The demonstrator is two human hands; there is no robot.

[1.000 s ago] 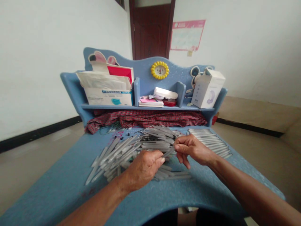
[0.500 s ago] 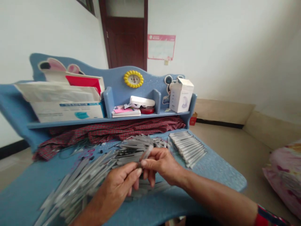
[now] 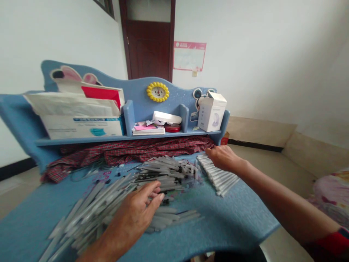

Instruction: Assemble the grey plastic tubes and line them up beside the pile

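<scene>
My left hand [image 3: 140, 205] hovers over the piles of translucent pen parts, thumb and fingers apart and nothing seen between them. Under and left of it lie long clear tubes, like pen barrels [image 3: 92, 207]. Just beyond are a heap of short grey-white pieces, like pen caps [image 3: 160, 165], and small dark parts. More flat, whitish pieces [image 3: 174, 218] lie to the right of my left wrist. My right hand [image 3: 222, 158] is at the far end of a neat row of white pens [image 3: 218, 176]; its fingers are pinched together, and whatever they hold is hidden.
Behind the blue table [image 3: 207, 229] rises a shelf [image 3: 152, 136] with a mask box [image 3: 81, 125], papers, a red round tin [image 3: 172, 128] and a white box [image 3: 212, 112]. A checked cloth [image 3: 131, 151] lies below the shelf. Patterned bedding [image 3: 332, 193] is at far right.
My hands have parted. The right one has moved right and away, from a translucent piece held before me to the pen row. My left fingers have loosened in about the same place.
</scene>
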